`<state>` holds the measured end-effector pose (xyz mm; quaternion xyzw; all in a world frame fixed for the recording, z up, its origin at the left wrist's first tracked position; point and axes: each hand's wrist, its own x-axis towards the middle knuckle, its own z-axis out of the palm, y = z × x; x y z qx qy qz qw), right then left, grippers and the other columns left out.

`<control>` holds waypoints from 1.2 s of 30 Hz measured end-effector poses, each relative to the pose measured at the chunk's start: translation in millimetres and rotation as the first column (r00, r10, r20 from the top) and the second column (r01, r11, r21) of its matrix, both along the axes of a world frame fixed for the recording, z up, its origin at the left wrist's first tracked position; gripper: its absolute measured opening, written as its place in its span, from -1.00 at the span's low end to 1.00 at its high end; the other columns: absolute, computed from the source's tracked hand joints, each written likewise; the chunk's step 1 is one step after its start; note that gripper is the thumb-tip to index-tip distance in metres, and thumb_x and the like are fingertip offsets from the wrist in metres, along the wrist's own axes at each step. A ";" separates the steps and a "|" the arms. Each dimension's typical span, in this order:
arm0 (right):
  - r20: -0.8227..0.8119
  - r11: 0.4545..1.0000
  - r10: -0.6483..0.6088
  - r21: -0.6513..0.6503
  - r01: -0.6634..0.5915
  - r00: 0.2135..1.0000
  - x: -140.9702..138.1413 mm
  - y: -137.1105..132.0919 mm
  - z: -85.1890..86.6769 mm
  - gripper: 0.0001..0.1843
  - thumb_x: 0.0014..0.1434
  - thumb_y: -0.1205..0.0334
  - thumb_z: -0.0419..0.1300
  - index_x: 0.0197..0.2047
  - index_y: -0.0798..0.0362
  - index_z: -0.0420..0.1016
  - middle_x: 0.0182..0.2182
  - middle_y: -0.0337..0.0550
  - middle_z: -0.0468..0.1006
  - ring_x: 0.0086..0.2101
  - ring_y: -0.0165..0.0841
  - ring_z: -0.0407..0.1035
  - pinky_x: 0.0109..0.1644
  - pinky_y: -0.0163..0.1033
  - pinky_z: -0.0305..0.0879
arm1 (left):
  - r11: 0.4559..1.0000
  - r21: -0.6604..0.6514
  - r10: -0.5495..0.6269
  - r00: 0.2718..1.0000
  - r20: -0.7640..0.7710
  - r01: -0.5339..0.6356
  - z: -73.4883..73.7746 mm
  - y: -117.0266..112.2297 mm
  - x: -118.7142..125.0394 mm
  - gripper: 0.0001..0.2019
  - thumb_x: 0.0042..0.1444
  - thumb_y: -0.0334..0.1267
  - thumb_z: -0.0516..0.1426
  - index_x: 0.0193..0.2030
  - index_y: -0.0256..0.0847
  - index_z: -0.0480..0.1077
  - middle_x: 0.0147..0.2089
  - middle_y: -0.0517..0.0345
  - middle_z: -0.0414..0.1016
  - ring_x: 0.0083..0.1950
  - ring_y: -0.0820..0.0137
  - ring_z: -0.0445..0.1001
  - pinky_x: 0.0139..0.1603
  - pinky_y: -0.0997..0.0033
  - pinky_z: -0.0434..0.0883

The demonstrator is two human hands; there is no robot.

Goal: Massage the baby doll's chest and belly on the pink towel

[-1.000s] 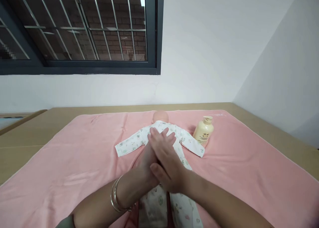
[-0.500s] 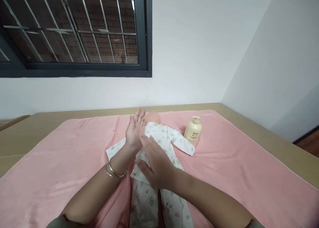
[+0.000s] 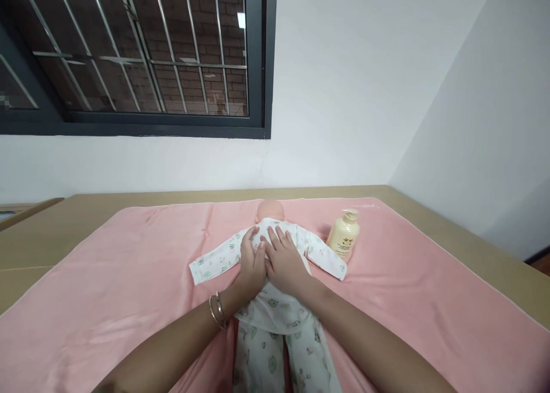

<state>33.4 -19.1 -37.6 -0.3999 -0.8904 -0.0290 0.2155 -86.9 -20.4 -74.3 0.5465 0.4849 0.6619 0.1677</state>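
Note:
A baby doll [image 3: 271, 304] in a white printed top and trousers lies lengthwise before me, its bare round head [image 3: 270, 209] at the far end and both sleeves stretched out sideways. Over its upper body, my left hand [image 3: 252, 267] is turned on edge with slightly curved fingers and holds nothing. Beside it, my right hand [image 3: 286, 264] is palm down, fingers spread over the printed top. The two hands meet at the thumbs. Whether the doll faces up or down I cannot tell. A cream pump bottle [image 3: 344, 235] stands by the doll's right-hand sleeve [image 3: 324, 255].
Under the doll a pink blanket [image 3: 129, 290] covers most of the wooden table [image 3: 433, 232]. Behind the table rises a white wall [image 3: 344, 95] with a dark-framed, barred window [image 3: 172, 55] at upper left.
Half a second ago my palms faced each other, raised above the doll. Both hands have since come down over its upper body, the right one turning palm down. The view has shifted slightly.

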 end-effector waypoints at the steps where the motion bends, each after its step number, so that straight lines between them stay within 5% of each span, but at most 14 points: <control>1: 0.012 1.000 0.030 0.002 -0.030 0.999 4.6 -3.7 -2.8 -0.41 0.31 0.20 0.01 0.37 0.16 0.12 0.37 0.13 0.05 0.36 0.00 -0.21 0.37 0.20 -0.16 | 1.000 0.003 0.006 1.000 -0.005 -0.006 -0.8 0.5 -0.3 -0.58 0.30 -0.12 -0.06 0.26 -0.16 0.13 0.25 -0.09 0.26 0.29 0.19 0.23 0.31 0.02 0.17; 5: 0.036 0.994 0.100 -0.042 -0.098 0.994 25.3 -2.1 -4.8 -0.43 0.36 0.14 -0.04 0.39 0.08 0.08 0.39 0.04 0.01 0.37 -0.12 -0.21 0.39 0.15 -0.17 | 1.000 0.021 0.009 0.999 -0.053 -0.008 -4.7 2.4 -0.9 -0.58 0.29 -0.12 -0.05 0.25 -0.18 0.13 0.22 -0.11 0.26 0.26 0.18 0.25 0.30 0.00 0.18; 12: 0.051 0.985 -0.093 -0.143 0.100 0.994 5.9 28.5 12.3 -0.41 0.37 0.09 -0.09 0.38 0.15 0.09 0.39 0.19 -0.04 0.36 0.02 -0.22 0.33 0.25 -0.11 | 0.999 0.054 0.013 0.989 -0.144 -0.006 -5.0 1.5 -1.0 -0.55 0.29 -0.10 -0.07 0.26 -0.21 0.13 0.22 -0.15 0.25 0.26 0.15 0.23 0.30 -0.01 0.16; 19: 0.118 0.989 0.146 -0.032 -0.143 0.982 24.4 -15.7 0.0 -0.44 0.33 0.19 -0.01 0.37 0.00 0.11 0.40 -0.03 -0.01 0.38 -0.08 -0.27 0.38 0.21 -0.24 | 0.998 0.056 0.032 0.977 -0.210 -0.021 -1.6 -3.3 -1.2 -0.54 0.31 -0.11 -0.09 0.30 -0.21 0.09 0.26 -0.16 0.22 0.28 0.16 0.21 0.31 -0.02 0.16; 28: 0.158 0.991 -0.109 -0.062 0.120 0.981 -11.6 33.0 22.8 -0.43 0.29 0.18 0.02 0.35 0.07 0.17 0.35 0.16 0.10 0.31 0.08 -0.04 0.31 0.33 -0.21 | 0.998 0.053 -0.031 0.982 -0.185 0.041 -5.3 4.1 -1.6 -0.55 0.32 -0.11 -0.10 0.28 -0.23 0.13 0.26 -0.17 0.25 0.30 0.16 0.23 0.32 0.00 0.17; 36: 0.152 0.991 0.126 0.014 -0.130 0.980 18.8 -28.4 -1.1 -0.44 0.28 0.23 0.03 0.34 0.05 0.20 0.35 0.03 0.13 0.36 0.02 -0.18 0.36 0.25 -0.20 | 0.993 -0.012 -0.118 0.977 -0.178 0.118 -4.1 0.0 -7.2 -0.54 0.31 -0.12 -0.07 0.31 -0.18 0.13 0.34 -0.12 0.19 0.38 0.19 0.16 0.37 -0.02 0.13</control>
